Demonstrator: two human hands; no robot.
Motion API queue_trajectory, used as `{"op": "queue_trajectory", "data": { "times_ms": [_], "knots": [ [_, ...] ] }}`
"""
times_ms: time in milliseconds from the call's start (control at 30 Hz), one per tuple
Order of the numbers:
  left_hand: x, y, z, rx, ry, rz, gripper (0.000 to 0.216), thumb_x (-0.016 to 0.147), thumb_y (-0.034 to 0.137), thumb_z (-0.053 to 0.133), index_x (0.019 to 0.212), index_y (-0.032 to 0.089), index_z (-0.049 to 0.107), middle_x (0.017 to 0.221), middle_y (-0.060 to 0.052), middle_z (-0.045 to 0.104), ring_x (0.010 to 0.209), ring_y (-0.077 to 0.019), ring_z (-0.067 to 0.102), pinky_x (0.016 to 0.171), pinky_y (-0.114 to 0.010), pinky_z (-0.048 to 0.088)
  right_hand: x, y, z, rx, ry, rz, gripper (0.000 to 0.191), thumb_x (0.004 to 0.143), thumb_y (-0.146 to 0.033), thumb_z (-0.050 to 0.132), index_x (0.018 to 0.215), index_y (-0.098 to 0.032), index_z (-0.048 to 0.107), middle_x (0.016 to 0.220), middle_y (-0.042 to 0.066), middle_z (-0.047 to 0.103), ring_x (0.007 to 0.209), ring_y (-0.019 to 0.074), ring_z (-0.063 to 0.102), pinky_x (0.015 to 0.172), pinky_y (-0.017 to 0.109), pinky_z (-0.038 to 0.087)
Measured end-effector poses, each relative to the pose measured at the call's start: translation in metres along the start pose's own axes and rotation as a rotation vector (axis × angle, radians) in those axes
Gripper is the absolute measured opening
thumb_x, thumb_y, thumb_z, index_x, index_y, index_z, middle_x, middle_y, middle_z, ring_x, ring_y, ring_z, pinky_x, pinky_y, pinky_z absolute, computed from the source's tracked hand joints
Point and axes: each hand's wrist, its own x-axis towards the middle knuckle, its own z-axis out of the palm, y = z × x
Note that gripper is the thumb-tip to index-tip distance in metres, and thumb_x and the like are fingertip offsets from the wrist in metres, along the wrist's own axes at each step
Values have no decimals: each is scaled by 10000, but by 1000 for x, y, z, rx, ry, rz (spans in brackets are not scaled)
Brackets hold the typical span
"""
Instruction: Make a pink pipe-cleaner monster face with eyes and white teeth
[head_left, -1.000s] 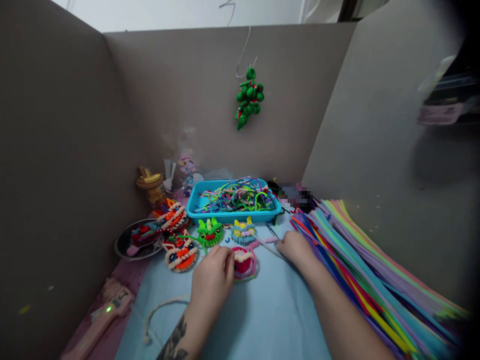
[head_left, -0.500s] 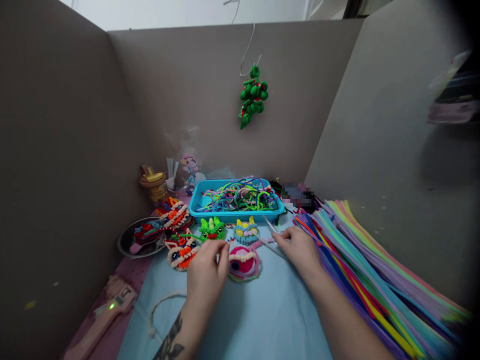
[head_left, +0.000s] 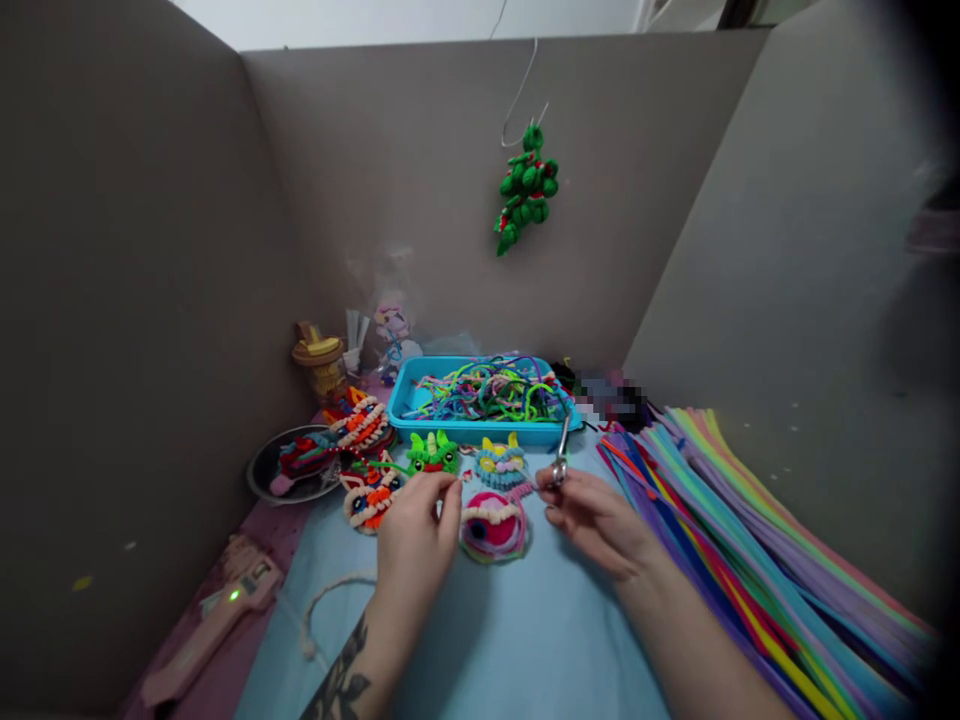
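My left hand rests on the light blue mat, fingers curled, its fingertips pinched just left of a pink and red fuzzy face; what they pinch is too small to name. My right hand is raised a little to the right of that face and grips small metal scissors, which point up and away. Beyond them lie a green fuzzy face and a blue and yellow one.
A turquoise tray of tangled pipe cleaners stands at the back. A thick fan of straight pipe cleaners covers the right. At left: a dark dish, an orange face, a pink glue gun, a white cord. Cardboard walls enclose the space; a green ornament hangs behind.
My right hand lifted the scissors off the mat and now holds them upright. My left hand slid off the pink face to its left side. The view shifted slightly.
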Motion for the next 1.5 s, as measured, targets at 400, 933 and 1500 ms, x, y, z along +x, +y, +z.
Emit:
{"op": "queue_trajectory", "data": {
  "times_ms": [400,933,1500],
  "knots": [
    [0,0,-6,32,77,101,151,882,232,483,850,178,620,762,-32,638,659,-134,581,624,-237,450,-24,21,48,-625,-426,253,190,542,-158,588,720,-176,524,554,-74,470,474,63,396,445,168,291],
    [0,0,-3,282,-19,369,175,884,201,486,834,195,653,762,-29,660,697,-148,607,618,-235,432,-19,24,41,-809,-403,91,72,603,-164,594,565,-153,534,521,-56,458,535,83,420,507,180,338],
    [2,-4,-6,355,-53,338,117,858,186,546,815,213,651,756,-1,647,697,-150,597,588,-245,378,-20,14,44,-755,-402,232,41,627,-189,497,638,-165,529,538,-53,471,397,58,411,377,170,316]
  ]
}}
